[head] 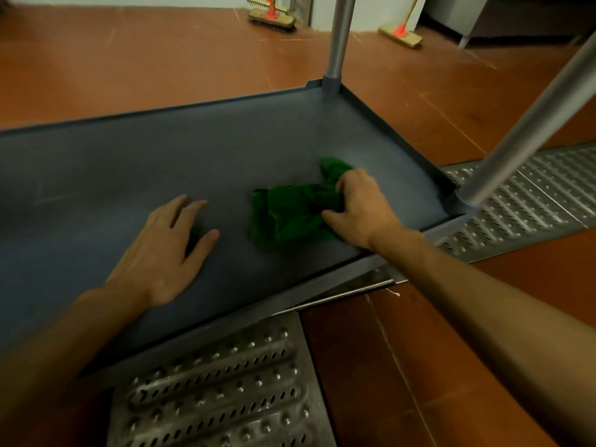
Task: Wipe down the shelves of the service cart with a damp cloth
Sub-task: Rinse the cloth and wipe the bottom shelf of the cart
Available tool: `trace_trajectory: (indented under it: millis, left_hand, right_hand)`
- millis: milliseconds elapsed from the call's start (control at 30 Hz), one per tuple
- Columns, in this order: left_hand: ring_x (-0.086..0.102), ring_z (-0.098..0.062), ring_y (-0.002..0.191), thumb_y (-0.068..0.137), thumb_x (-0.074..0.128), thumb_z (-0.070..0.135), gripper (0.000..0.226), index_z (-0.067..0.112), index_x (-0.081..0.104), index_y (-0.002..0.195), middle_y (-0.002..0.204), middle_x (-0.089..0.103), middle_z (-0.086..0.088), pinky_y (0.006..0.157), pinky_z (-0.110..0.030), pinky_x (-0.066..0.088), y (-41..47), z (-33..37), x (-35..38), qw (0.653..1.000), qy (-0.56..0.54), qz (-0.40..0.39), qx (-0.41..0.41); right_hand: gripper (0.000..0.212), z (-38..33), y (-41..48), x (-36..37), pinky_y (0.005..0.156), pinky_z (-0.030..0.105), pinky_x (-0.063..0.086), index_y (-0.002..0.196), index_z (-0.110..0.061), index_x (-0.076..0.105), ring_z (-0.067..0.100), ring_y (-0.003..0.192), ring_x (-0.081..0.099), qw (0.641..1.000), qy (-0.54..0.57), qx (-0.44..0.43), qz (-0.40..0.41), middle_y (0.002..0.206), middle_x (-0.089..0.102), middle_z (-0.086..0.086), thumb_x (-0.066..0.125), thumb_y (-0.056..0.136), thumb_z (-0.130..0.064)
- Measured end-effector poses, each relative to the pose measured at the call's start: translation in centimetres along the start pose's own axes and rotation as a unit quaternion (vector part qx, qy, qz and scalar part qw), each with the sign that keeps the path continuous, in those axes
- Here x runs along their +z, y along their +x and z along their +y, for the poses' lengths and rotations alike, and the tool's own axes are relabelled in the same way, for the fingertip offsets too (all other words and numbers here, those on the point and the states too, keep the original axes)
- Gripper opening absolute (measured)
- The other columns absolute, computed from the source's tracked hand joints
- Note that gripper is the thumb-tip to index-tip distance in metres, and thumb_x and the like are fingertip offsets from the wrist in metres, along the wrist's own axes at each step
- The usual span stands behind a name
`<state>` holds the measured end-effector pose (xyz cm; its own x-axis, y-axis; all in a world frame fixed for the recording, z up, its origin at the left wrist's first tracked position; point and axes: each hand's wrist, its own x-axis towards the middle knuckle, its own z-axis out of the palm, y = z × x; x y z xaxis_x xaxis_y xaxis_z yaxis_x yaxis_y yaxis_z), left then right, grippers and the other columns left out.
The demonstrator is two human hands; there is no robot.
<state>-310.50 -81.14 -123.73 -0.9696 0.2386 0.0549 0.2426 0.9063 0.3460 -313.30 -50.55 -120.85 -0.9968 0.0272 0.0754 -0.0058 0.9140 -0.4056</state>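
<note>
Right hand [361, 208] grips the bunched cloth [290, 214] at the shelf's [129, 162] four o'clock, wiping; left hand [164, 250] lies flat at eight o'clock, likely bracing.

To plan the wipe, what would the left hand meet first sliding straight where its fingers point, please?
Probably the dark grey cart shelf's raised far rim; the left hand misses the crumpled green cloth.
</note>
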Motion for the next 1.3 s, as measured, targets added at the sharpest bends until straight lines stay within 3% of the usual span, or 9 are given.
trace_trajectory:
  millis: [133,300,367,467,567,700,833,1100,1300]
  left_hand:
    - [0.025,-0.03,0.146,0.091,0.016,0.073,0.08,0.023,0.033,0.151,0.159,0.028,-0.012,0.118,-0.047,0.028,-1.4,-1.6,-1.3,0.999,0.045,-0.019,0.011]
    - [0.032,-0.023,0.143,0.092,0.018,0.073,0.074,0.029,0.036,0.149,0.157,0.033,-0.002,0.117,-0.045,0.03,-5.4,-4.2,-3.0,0.999,0.034,-0.028,0.028]
    - [0.034,-0.018,0.142,0.094,0.024,0.069,0.066,0.035,0.034,0.15,0.157,0.033,0.007,0.115,-0.048,0.034,-8.6,-5.6,-3.4,0.999,0.019,-0.03,0.039]
    - [0.038,-0.019,0.141,0.095,0.032,0.063,0.061,0.032,0.041,0.147,0.157,0.034,0.011,0.112,-0.052,0.037,-13.6,-7.9,-3.5,1.0,-0.013,-0.001,0.012]
    - [0.044,-0.031,0.135,0.097,0.026,0.056,0.064,0.016,0.051,0.14,0.152,0.04,-0.003,0.108,-0.056,0.039,-15.8,-7.8,-2.9,0.999,0.034,0.029,-0.014]
    - [0.042,-0.035,0.136,0.094,0.028,0.055,0.066,0.016,0.045,0.144,0.152,0.039,-0.009,0.108,-0.056,0.038,-15.5,-6.5,-3.1,0.995,0.08,0.042,-0.048]
    - [0.041,-0.031,0.137,0.093,0.024,0.064,0.071,0.019,0.042,0.146,0.152,0.041,-0.006,0.111,-0.052,0.035,-15.5,-6.7,-3.3,0.993,0.072,0.054,-0.077]
    - [0.039,-0.031,0.138,0.096,0.029,0.057,0.064,0.013,0.046,0.139,0.143,0.049,-0.013,0.114,-0.053,0.032,-15.2,-5.9,-3.2,0.98,0.001,0.158,-0.121]
    - [0.039,-0.031,0.139,0.096,0.03,0.056,0.065,0.011,0.045,0.14,0.142,0.049,-0.012,0.114,-0.052,0.031,-15.2,-6.1,-3.0,0.967,-0.045,0.209,-0.135]
  right_hand:
    - [0.039,4.7,-0.9,-2.6,0.098,0.051,0.044,0.105,-0.015,0.047,0.033,0.113,0.046,0.997,-0.039,0.068,-0.001,0.122,0.045,0.013,0.072,0.08,-0.031]
    - [0.06,8.3,-2.2,-4.8,0.107,0.058,0.034,0.143,-0.024,0.037,0.042,0.131,0.033,0.989,-0.074,0.127,-0.006,0.142,0.038,0.019,0.06,0.088,-0.03]
    - [0.057,7.9,-2.2,-4.7,0.109,0.059,0.029,0.147,-0.031,0.036,0.042,0.136,0.025,0.987,-0.095,0.128,-0.023,0.149,0.032,0.017,0.049,0.092,-0.038]
    - [0.068,6.3,-2.1,-4.5,0.11,0.059,0.024,0.142,-0.033,0.046,0.04,0.14,0.02,0.984,-0.051,0.168,-0.027,0.15,0.031,0.013,0.03,0.081,-0.058]
    - [0.08,4.6,-1.9,-4.0,0.108,0.06,0.024,0.137,-0.024,0.05,0.041,0.139,0.021,0.98,-0.053,0.188,-0.04,0.149,0.032,0.016,0.036,0.081,-0.08]
    - [0.079,0.7,-2.8,-1.0,0.106,0.058,0.03,0.13,-0.014,0.049,0.038,0.133,0.03,0.982,-0.129,0.133,-0.025,0.139,0.041,0.015,0.051,0.079,-0.074]
    - [0.066,-4.7,-4.8,2.0,0.105,0.055,0.031,0.121,-0.017,0.051,0.032,0.128,0.035,0.992,-0.111,0.049,-0.027,0.132,0.045,0.01,0.05,0.082,-0.069]
    - [0.066,-12.7,-8.5,5.8,0.106,0.054,0.027,0.108,-0.019,0.054,0.029,0.124,0.035,0.996,-0.037,-0.07,-0.047,0.125,0.048,0.005,0.028,0.073,-0.068]
    - [0.057,-18.1,-9.8,8.1,0.111,0.057,0.02,0.117,-0.017,0.052,0.029,0.128,0.03,0.98,0.01,-0.165,-0.112,0.128,0.044,0.007,0.034,0.079,-0.056]
